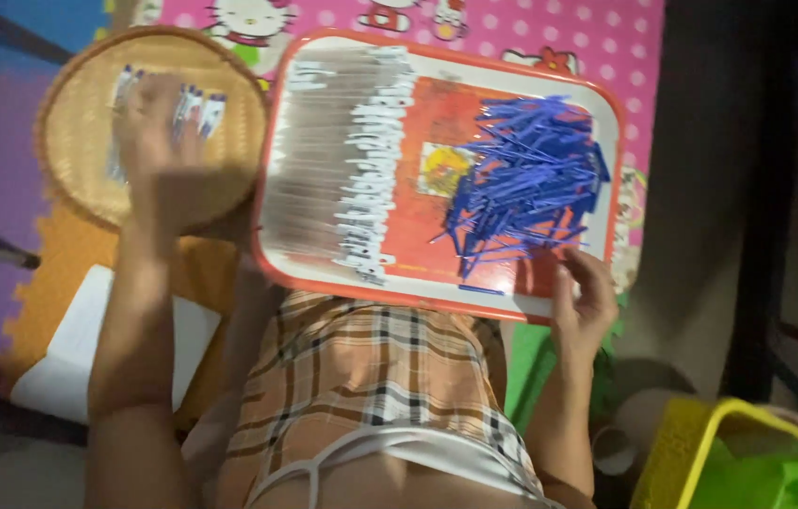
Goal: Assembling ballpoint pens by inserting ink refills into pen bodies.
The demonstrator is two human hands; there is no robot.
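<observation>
The tray (606, 104), orange-rimmed with a white border and a red floor, rests across the person's lap. On its right half lies a loose heap of blue sticks (526, 179), crossing each other in all directions. On its left half clear tubes (319, 160) lie side by side in a neat row, their white ends (373, 170) forming a band down the middle of the tray. A small yellow picture shows on the tray floor between the two groups.

The right hand (583, 302) grips the tray's near right edge, fingers curled over the rim. The left hand (163, 151) is stretched out over a round woven basket (69, 141) that sits just beside the tray's left edge; it is blurred, and seems to grasp a few clear tubes with blue tips (199, 111), though the grip cannot be told for sure. More such pieces lie in the basket.

Under everything is a pink dotted mat (512, 28). A yellow basket (700, 443) stands at the lower right, a white sheet (69, 349) at the lower left.
</observation>
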